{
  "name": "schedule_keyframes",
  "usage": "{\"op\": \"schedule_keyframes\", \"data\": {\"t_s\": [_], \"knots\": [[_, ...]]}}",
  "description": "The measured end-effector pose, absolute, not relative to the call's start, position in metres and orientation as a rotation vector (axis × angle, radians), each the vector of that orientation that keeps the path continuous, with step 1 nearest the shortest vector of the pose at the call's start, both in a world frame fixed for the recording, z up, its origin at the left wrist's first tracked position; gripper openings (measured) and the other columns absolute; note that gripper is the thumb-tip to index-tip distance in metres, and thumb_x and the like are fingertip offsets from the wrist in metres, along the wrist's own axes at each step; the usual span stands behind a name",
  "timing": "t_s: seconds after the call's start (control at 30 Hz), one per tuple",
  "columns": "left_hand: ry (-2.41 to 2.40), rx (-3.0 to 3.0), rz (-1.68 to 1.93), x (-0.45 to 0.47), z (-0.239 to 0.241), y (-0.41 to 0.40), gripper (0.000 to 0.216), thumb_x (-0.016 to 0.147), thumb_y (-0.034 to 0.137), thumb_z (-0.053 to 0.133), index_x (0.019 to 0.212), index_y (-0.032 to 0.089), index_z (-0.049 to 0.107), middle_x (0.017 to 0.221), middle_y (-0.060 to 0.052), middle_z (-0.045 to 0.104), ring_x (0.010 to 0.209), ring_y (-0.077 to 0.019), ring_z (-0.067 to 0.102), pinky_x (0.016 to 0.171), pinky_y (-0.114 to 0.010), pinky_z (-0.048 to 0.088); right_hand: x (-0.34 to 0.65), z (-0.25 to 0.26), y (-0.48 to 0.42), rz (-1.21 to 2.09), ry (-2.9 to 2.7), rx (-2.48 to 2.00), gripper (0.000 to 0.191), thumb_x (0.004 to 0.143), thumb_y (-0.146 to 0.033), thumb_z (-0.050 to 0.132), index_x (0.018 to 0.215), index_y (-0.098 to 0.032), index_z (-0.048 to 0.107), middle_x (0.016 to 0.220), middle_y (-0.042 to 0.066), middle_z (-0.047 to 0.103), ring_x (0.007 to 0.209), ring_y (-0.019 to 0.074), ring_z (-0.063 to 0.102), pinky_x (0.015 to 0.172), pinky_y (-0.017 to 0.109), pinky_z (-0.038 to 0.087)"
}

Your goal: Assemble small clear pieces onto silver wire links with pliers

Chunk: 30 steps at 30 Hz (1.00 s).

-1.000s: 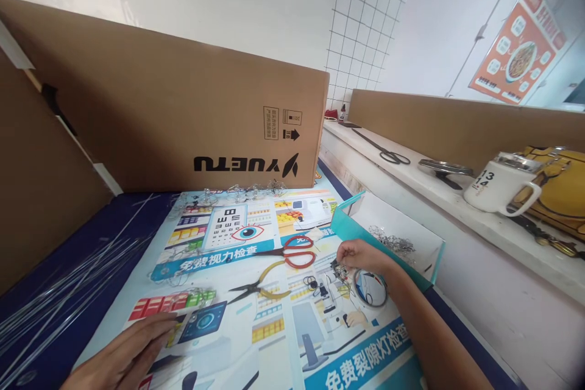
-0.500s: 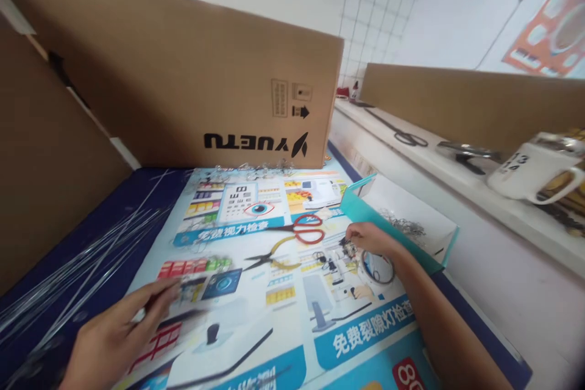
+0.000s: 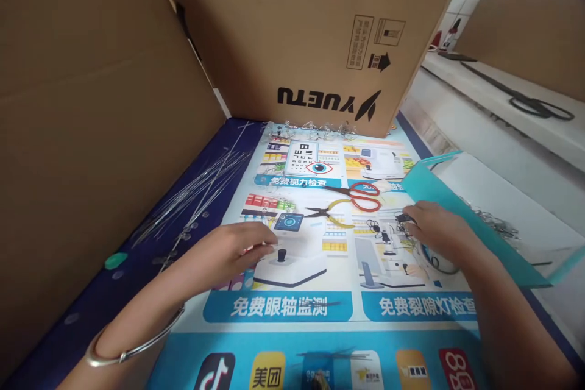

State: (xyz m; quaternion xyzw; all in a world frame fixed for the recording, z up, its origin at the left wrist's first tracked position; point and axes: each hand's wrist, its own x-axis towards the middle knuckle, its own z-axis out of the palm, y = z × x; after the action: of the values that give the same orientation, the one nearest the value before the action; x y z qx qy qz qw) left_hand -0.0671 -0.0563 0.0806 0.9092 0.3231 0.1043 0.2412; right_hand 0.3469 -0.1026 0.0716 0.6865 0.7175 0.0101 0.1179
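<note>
My left hand point(image 3: 244, 245) hovers over the printed poster sheet point(image 3: 297, 332), thumb and fingertips a little apart, with nothing visible between them. Fingers of my right hand point(image 3: 436, 228) are pinched together beside the teal box point(image 3: 470, 225), at a small dark bit I cannot make out. Under that hand sits a round coil point(image 3: 441, 261), partly covered. Pliers with yellow handles point(image 3: 336, 213) lie open between the hands, and red-handled scissors point(image 3: 361, 195) rest just beyond them. The teal box holds a heap of thin wire pieces point(image 3: 498, 222).
Long thin wires point(image 3: 196, 192) spread over the dark blue table at left. Clear wire-like pieces point(image 3: 311, 130) line the foot of a tall cardboard panel point(image 3: 311, 36). Black scissors point(image 3: 525, 94) lie on the white ledge at right. Short dark wires point(image 3: 338, 354) lie near the front.
The view has tilted down and turned left, so the scene sits further right and the mug has left view. My right hand remains by the teal box; my left is still raised over the sheet.
</note>
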Motion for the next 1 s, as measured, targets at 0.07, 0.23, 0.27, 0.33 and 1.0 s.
{"op": "schedule_keyframes", "data": {"t_s": [0.07,0.23,0.27,0.33,1.0], "knots": [[0.846,2.529,0.216,-0.056,0.085,-0.069,0.022,0.089,0.026,0.041,0.097,0.02,0.061,0.095,-0.005,0.064,0.087,-0.0174,0.059,0.077,-0.027,0.045,0.32,0.079,-0.11,0.055,2.189,1.94,0.027,0.085,-0.03,0.041,0.102,-0.018,0.057,0.1,0.012,0.057,0.096,0.0243,0.051,0.072,0.031,0.039],[0.759,2.619,0.041,-0.017,0.078,-0.103,0.018,0.082,0.025,0.053,0.099,0.021,0.057,0.091,-0.003,0.062,0.085,-0.0211,0.057,0.074,-0.033,0.045,0.249,0.091,-0.136,-0.268,2.562,1.502,0.018,0.086,-0.028,0.044,0.088,-0.019,0.059,0.089,0.006,0.059,0.086,0.0191,0.053,0.072,0.029,0.038],[0.773,2.646,0.034,-0.011,0.074,-0.108,0.017,0.08,0.026,0.055,0.096,0.02,0.057,0.09,-0.004,0.061,0.085,-0.0222,0.057,0.074,-0.034,0.045,0.239,0.092,-0.141,-0.319,2.607,1.416,0.017,0.085,-0.029,0.046,0.085,-0.019,0.059,0.086,0.005,0.059,0.084,0.0189,0.053,0.07,0.029,0.038],[0.741,2.696,-0.008,0.0,0.066,-0.118,0.011,0.078,0.024,0.057,0.087,0.018,0.057,0.089,-0.005,0.06,0.082,-0.0229,0.056,0.071,-0.035,0.046,0.229,0.092,-0.146,-0.327,2.644,1.368,0.015,0.084,-0.029,0.048,0.081,-0.019,0.059,0.082,0.004,0.058,0.079,0.0191,0.053,0.066,0.029,0.037],[0.963,2.732,0.038,0.008,0.035,-0.11,0.017,0.079,0.006,0.041,0.088,0.016,0.053,0.082,-0.007,0.059,0.074,-0.0231,0.057,0.067,-0.036,0.045,0.209,0.067,-0.137,-0.537,2.744,1.567,0.024,0.089,-0.022,0.036,0.097,-0.018,0.059,0.092,0.007,0.059,0.086,0.0162,0.052,0.072,0.026,0.038]]}}
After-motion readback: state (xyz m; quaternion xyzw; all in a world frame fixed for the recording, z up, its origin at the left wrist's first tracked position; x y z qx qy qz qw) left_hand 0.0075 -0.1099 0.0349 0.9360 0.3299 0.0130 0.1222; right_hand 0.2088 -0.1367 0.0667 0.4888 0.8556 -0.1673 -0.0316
